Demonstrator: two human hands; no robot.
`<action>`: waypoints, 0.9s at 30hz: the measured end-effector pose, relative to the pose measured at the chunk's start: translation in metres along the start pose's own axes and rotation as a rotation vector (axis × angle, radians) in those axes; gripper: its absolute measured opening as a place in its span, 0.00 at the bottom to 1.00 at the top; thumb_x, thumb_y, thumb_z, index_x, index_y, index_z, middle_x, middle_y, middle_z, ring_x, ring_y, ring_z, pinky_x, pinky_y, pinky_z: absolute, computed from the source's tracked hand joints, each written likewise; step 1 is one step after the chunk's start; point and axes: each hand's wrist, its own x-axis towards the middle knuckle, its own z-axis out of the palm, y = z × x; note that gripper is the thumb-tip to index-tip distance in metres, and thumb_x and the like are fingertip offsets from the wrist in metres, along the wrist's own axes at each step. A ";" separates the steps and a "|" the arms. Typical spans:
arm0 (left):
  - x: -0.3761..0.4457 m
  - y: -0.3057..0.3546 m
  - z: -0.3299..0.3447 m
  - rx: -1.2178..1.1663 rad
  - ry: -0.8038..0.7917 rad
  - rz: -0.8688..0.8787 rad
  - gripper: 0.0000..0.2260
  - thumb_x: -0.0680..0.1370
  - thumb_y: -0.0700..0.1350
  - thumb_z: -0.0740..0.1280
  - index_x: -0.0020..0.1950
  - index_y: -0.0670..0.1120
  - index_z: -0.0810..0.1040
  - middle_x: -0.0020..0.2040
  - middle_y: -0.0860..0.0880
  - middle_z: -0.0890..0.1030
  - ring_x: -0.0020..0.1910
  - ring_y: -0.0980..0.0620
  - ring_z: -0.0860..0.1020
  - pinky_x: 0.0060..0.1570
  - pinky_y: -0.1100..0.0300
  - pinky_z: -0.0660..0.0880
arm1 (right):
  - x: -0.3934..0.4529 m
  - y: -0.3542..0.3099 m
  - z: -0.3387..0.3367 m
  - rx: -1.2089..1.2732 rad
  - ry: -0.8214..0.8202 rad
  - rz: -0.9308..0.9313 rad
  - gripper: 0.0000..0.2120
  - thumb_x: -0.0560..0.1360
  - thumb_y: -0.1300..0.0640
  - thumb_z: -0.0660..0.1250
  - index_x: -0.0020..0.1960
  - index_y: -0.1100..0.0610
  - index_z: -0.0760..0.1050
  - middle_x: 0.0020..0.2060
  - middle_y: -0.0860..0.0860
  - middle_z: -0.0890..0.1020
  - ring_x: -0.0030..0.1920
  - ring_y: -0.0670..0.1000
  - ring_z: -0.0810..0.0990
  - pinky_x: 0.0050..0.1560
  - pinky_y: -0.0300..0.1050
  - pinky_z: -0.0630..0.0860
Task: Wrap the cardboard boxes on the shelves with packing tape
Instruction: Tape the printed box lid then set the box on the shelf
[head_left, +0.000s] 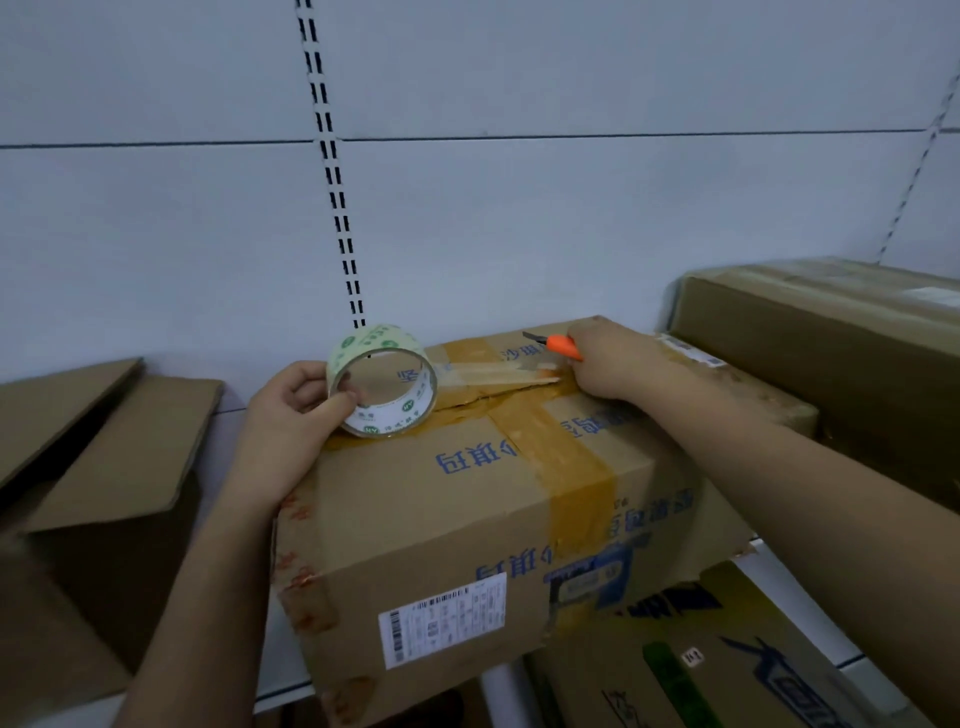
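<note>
One box (467, 499) sits on the shelf (244, 405) before me, its top crossed with brown tape and blue print on its sides. My left hand (291, 410) grips the tape roll (382, 384) at the top's left edge, thumb through the core. A clear strip (493, 376) runs from the roll along the seam to my right hand (608, 364), which presses down on it while clasping an orange knife (558, 345), blade out. Whether the blade touches the strip, I cannot tell. Another box (831, 332) stands to the right, flattened cardboard (104, 441) on the left.
</note>
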 end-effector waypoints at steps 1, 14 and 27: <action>0.000 0.000 0.000 -0.018 0.004 -0.008 0.07 0.77 0.36 0.69 0.55 0.40 0.79 0.46 0.48 0.85 0.42 0.59 0.83 0.40 0.72 0.76 | -0.002 -0.007 0.000 -0.042 0.025 -0.008 0.08 0.77 0.60 0.60 0.54 0.56 0.75 0.53 0.55 0.80 0.51 0.56 0.78 0.49 0.47 0.75; 0.000 -0.001 -0.002 -0.085 -0.032 0.022 0.17 0.75 0.37 0.73 0.62 0.50 0.79 0.46 0.44 0.85 0.44 0.56 0.82 0.47 0.68 0.78 | -0.027 -0.097 0.005 0.123 -0.072 -0.217 0.10 0.78 0.63 0.58 0.58 0.54 0.70 0.53 0.55 0.79 0.49 0.56 0.77 0.41 0.48 0.70; -0.002 0.050 -0.125 0.638 -0.132 0.251 0.33 0.69 0.24 0.59 0.51 0.62 0.83 0.48 0.50 0.80 0.46 0.52 0.77 0.41 0.68 0.70 | -0.014 -0.087 0.014 0.143 -0.077 -0.212 0.09 0.80 0.54 0.61 0.60 0.51 0.72 0.54 0.55 0.81 0.52 0.59 0.79 0.53 0.53 0.76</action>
